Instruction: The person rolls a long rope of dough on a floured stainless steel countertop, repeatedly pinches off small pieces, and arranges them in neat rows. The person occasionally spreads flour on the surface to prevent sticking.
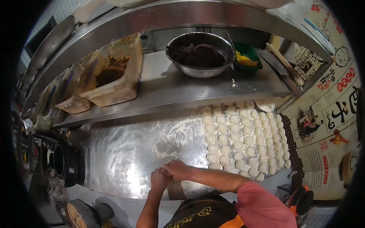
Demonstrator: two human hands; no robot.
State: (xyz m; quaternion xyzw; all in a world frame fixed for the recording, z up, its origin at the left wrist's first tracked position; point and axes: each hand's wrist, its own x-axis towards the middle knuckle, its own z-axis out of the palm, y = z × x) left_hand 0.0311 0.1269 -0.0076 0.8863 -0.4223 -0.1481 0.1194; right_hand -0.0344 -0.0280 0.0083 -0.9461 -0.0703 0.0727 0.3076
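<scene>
Over the front middle of a stainless steel worktable, my left hand and my right hand meet, the right one lapping over the fingers of the left. Whatever may lie between or under them is hidden. Many small pieces of white dough stand in rows on the floured right part of the table, to the right of my hands. Loose white flour is smeared on the steel beyond my hands.
A raised steel shelf holds a metal bowl of dark filling, a green container of yellow filling, a plastic tub of brown filling and a cleaver. A black pot-like container stands at the table's left end.
</scene>
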